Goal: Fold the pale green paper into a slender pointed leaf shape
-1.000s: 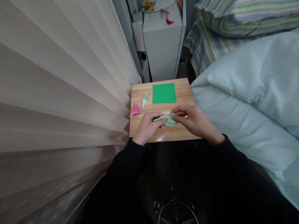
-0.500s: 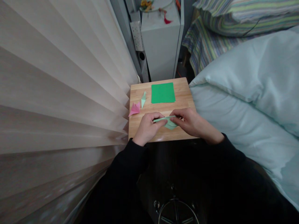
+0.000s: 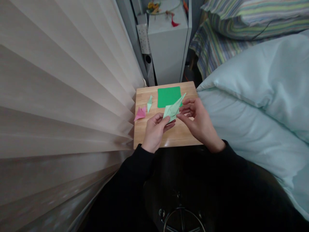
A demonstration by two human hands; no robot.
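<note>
Your pale-green folded paper [image 3: 172,111] has turned, its long point facing away over the tabletop [image 3: 178,135]; your left hand [image 3: 155,129] pinches its near edge; your right hand [image 3: 196,119], half-curled alongside, may or may not grip. Pinch lightly, sparing creases.

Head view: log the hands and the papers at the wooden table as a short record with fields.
Left hand: pinches the near end of a pointed, pale green folded paper
Right hand: beside that paper's right edge, partly curled; contact unclear
Paper's point: slants away to the right, overlapping in view a bright green, squarish paper
Surface: light-brown wooden tabletop
Tabletop's left side: pink folded paper; small, slender, pale green paper figure, slightly farther off
</note>
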